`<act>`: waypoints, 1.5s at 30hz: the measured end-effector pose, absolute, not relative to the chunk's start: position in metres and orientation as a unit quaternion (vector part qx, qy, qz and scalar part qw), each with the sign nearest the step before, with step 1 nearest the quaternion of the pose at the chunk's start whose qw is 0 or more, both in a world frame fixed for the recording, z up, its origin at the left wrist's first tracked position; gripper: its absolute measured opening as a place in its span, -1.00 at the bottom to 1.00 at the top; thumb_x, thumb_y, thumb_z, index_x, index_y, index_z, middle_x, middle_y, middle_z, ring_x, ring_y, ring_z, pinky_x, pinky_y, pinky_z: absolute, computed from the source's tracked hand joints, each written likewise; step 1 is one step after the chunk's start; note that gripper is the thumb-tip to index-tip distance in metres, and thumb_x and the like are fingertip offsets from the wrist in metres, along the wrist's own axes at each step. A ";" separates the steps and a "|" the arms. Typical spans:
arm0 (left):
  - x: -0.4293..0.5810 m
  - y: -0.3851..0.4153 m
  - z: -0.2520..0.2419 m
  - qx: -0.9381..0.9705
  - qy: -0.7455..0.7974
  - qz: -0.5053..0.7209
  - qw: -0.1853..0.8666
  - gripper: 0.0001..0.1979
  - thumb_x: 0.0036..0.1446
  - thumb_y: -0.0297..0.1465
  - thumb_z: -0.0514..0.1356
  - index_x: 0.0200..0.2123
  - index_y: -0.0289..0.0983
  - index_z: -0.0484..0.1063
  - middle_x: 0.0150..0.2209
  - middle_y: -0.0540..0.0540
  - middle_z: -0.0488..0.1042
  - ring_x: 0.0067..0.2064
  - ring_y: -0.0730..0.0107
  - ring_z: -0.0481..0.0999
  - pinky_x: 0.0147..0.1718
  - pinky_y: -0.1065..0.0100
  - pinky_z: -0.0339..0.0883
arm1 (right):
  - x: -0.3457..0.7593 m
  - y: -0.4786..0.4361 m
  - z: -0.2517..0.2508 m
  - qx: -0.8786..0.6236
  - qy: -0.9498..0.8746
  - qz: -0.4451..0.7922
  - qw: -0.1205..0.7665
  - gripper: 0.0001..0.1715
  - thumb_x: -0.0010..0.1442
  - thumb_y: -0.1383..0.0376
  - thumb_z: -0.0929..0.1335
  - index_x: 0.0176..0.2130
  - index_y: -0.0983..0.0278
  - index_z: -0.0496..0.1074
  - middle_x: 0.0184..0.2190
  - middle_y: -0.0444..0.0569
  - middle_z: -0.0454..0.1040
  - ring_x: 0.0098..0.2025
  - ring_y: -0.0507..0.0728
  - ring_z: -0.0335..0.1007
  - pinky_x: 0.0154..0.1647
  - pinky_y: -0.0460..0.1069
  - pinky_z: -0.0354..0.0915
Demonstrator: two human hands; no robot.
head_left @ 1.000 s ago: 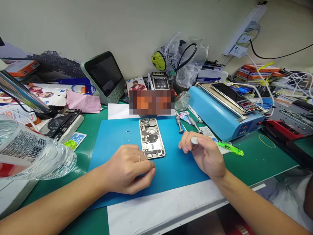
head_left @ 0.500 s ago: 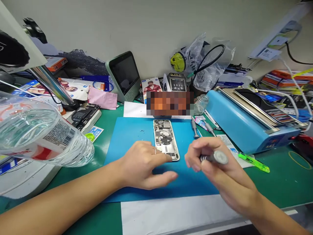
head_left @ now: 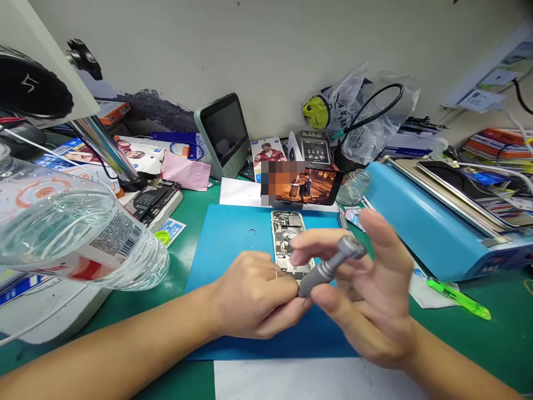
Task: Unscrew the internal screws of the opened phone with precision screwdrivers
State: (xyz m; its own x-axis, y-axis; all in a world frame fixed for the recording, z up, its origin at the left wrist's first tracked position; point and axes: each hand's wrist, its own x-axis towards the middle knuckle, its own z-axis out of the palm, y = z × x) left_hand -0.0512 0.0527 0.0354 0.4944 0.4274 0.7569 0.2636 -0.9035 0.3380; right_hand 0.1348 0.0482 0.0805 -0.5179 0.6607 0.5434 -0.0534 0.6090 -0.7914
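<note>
An opened phone (head_left: pixel 286 236) with its circuit boards showing lies on a blue mat (head_left: pixel 233 239). My right hand (head_left: pixel 366 294) holds a grey screwdriver (head_left: pixel 331 265) between thumb and fingers, its tip pointing down and left. My left hand (head_left: pixel 256 300) is closed in a pinch at the screwdriver's tip, just in front of the phone's near end. What the left fingers pinch is too small to make out.
A clear water bottle (head_left: pixel 62 228) lies at the left. A blue machine (head_left: pixel 433 222) stands at the right, a green tool (head_left: pixel 458 293) before it. A small screen device (head_left: pixel 222 133), a playing phone (head_left: pixel 308 186), a glass jar (head_left: pixel 353 188) and clutter sit behind.
My right hand has lifted and turned the screwdriver so its tip meets my left fingers. My left hand has closed into a pinch. The view has shifted left.
</note>
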 end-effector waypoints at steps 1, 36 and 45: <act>-0.051 0.053 0.036 0.858 0.209 0.460 0.089 -0.60 0.38 -0.43 -0.01 -0.57 -0.24 0.22 -0.66 0.08 0.26 -0.63 0.50 0.20 -0.58 0.28 -0.08 | 0.140 0.051 0.080 -0.208 -0.785 0.367 0.454 -0.15 0.33 0.44 0.33 0.39 -0.13 -0.03 0.06 -0.08 0.43 -0.04 0.11 0.43 -0.01 0.06 0.46; -0.042 0.045 0.037 0.893 0.100 0.439 0.001 -0.40 0.30 -0.11 0.20 -0.73 -0.24 0.24 -0.71 0.07 0.15 -0.67 0.48 0.16 -0.67 0.27 -0.01 | 0.141 0.086 0.051 -0.232 -0.832 0.263 0.430 -0.45 0.24 0.56 0.38 0.10 0.08 0.32 -0.02 -0.05 0.62 0.02 0.18 0.60 -0.01 0.14 0.58; -0.042 0.044 0.029 0.894 0.117 0.431 -0.039 -0.51 0.11 -0.14 0.33 -0.71 -0.22 0.25 -0.70 0.08 0.19 -0.67 0.48 0.19 -0.66 0.27 0.07 | 0.132 0.086 0.051 -0.278 -0.854 0.207 0.389 -0.74 0.30 0.44 0.36 -0.04 0.17 0.44 -0.06 -0.02 0.64 -0.04 0.15 0.62 -0.10 0.05 0.60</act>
